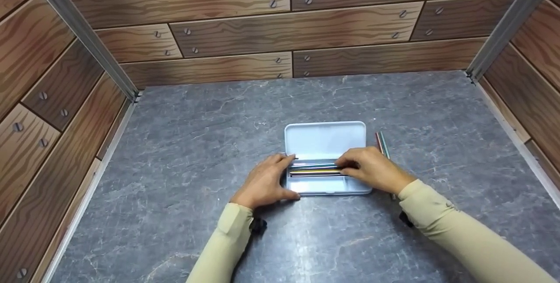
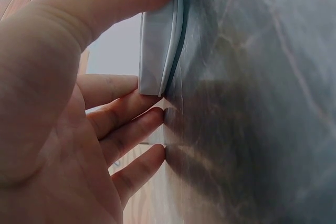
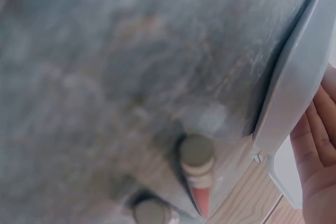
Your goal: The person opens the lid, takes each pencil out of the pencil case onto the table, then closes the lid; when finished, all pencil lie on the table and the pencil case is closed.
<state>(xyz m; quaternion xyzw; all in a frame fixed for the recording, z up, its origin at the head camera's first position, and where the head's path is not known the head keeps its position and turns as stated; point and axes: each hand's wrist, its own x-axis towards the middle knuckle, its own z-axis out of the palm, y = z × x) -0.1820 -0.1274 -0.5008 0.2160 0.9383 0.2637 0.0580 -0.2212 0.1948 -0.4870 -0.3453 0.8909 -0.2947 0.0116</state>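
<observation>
Steadying the case (image 1: 319,186) at its left end with a spread left hand (image 1: 267,182); apparently pinching pencils (image 1: 313,172) inside it with the right hand (image 1: 374,169); probably handling light, stiff, slippery shafts; best gripping mid-length.

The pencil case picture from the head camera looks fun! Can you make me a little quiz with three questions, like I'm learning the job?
1. True or false: the lid of the pale, rectangular, plastic-looking case stands open.

2. Fill in the blank: the fingers over the slim, coloured pencils inside the case belong to the person's ___ hand.

3. Pick one: in the head view, where do the slim red pencil and slim green pencil outside the case lie?
A) left of the case
B) right of the case
C) on the lid

Key:
1. True.
2. Right hand.
3. B, on the grey, marbled tabletop.
</observation>
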